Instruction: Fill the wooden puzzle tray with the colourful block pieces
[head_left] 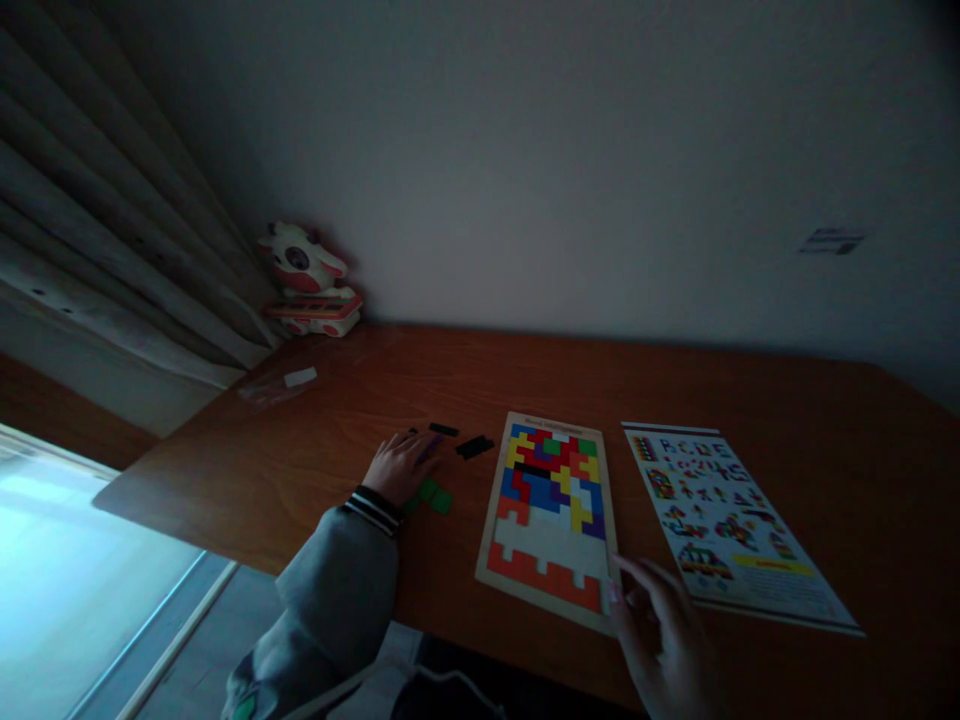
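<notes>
A wooden puzzle board lies flat, its upper part filled with coloured block pieces. An orange row lies along its lower end, with bare wood between. My left hand rests palm down left of the board, fingers stretched over loose pieces. A dark purple piece shows at its fingertips; whether they touch it I cannot tell. Black pieces lie just beyond, and green pieces beside the wrist. My right hand is at the board's lower right edge, thumb and forefinger apart, nothing visible between them.
A printed sheet of colourful figures lies right of the board on the brown table. A cow-shaped toy with a keyboard stands at the back left. Clear plastic wrapping lies in front of it. Curtains hang at left.
</notes>
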